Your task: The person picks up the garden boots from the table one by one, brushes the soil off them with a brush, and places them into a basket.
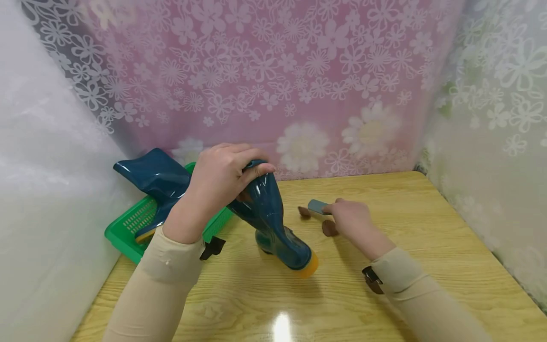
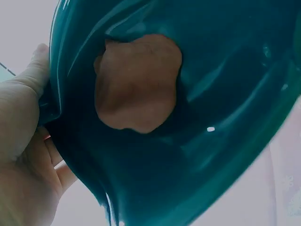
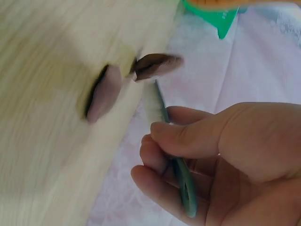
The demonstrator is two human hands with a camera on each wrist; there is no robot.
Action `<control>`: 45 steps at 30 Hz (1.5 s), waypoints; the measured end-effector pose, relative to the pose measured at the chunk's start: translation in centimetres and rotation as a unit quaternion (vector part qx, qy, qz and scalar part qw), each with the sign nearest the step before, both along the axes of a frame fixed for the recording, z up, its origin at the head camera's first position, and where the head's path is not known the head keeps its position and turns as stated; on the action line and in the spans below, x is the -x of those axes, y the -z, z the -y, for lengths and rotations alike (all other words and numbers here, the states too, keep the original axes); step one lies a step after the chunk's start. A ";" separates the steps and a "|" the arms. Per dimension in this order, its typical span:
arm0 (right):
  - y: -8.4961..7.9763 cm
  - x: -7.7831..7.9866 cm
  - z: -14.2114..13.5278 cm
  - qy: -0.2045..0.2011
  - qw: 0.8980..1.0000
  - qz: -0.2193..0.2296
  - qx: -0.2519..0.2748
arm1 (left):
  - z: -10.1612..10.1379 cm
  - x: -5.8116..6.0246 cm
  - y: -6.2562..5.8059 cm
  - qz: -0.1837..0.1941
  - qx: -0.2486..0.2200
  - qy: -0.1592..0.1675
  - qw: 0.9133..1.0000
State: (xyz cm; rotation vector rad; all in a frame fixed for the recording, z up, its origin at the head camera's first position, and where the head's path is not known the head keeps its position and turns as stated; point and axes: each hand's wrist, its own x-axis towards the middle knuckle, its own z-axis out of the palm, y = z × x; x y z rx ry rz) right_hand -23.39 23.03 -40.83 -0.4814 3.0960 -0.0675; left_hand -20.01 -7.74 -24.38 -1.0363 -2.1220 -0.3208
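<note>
A glossy dark-blue rain boot (image 1: pixel 268 204) with a yellow toe edge leans over the table, its toe low and to the right. My left hand (image 1: pixel 222 173) grips it by the top of the shaft. A flat brown patch (image 2: pixel 138 87) shows on the boot in the left wrist view, beside my left hand (image 2: pixel 21 136). My right hand (image 1: pixel 352 218) pinches a small grey-blue brush (image 1: pixel 317 206); its pale bristles (image 3: pixel 153 103) show in the right wrist view. Two brown pieces (image 3: pixel 106 94) lie close to the brush, apart from the boot.
Another dark-blue boot (image 1: pixel 155 173) lies tilted in a green plastic basket (image 1: pixel 124 240) at the table's left. The wood-grain table (image 1: pixel 239 308) is bordered by a pink flowered curtain (image 1: pixel 256 85) behind and pale sheeting (image 1: pixel 500 142) on the right.
</note>
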 end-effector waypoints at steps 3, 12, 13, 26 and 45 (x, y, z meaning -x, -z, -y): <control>-0.4 -0.1 -1.3 0.017 1.000 -0.013 0.005 | 0.1 0.2 0.2 0.011 0.001 -0.008 1.000; -1.4 -0.7 -2.7 0.029 0.997 -0.024 0.069 | -0.5 0.6 0.3 0.042 0.009 -0.067 0.997; -1.3 -0.7 -2.5 0.024 0.997 -0.019 0.073 | -0.6 0.6 0.3 0.046 0.012 -0.079 0.996; 0.8 -0.9 -1.6 -0.019 0.999 0.006 0.039 | -2.5 0.8 0.3 0.062 0.033 -0.157 0.985; -1.3 -3.1 -7.7 0.086 0.989 -0.016 0.116 | -5.4 2.5 -1.8 0.198 0.095 -0.247 0.944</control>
